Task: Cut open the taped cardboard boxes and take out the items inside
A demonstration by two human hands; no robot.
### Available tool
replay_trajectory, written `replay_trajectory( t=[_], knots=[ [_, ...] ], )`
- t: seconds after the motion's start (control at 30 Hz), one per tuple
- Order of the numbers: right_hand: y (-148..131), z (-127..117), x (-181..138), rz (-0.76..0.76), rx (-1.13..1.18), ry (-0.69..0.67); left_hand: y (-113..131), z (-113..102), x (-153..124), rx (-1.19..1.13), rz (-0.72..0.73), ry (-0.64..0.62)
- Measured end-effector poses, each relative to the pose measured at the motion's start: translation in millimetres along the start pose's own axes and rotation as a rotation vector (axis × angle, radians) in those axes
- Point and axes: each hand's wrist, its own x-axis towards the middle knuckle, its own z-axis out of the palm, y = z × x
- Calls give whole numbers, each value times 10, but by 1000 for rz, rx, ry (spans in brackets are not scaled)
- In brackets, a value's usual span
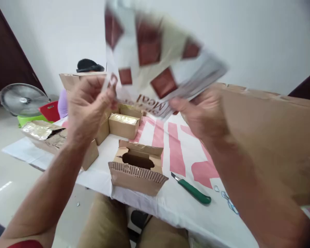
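Note:
Up in front of me, both hands grip a white plastic bag [134,82] printed with brown squares and partly blurred lettering. My left hand [89,103] pinches its lower left edge between thumb and fingers. At the lower right edge, my right hand [204,112] is closed on it, thumb in front. Below the bag, an opened cardboard box [139,184] stands on the table with its flaps raised and a dark oval opening on top. To the right of that box lies a green-handled knife [193,191] with a short blade.
Several closed cardboard boxes, one with a taped top [124,125], stand at the left. A large cardboard piece [260,137] rises at the right. Small clear bits [229,203] lie near the knife. Behind the boxes are a person's dark cap [89,65] and a fan [23,100].

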Motion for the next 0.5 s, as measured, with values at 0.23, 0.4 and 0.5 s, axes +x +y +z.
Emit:
replay_trajectory(
  t=[0.23,0.4,0.5],
  knots=[
    [1665,149,-326,708,23,-170,-1502,-292,-852,36,-755,163],
    [2371,308,-532,853,-10,-329,-2148,-420,-1378,125,-894,245],
    [2726,451,-605,897,-32,-386,-2516,-537,-1546,244,-940,306]
  ],
)
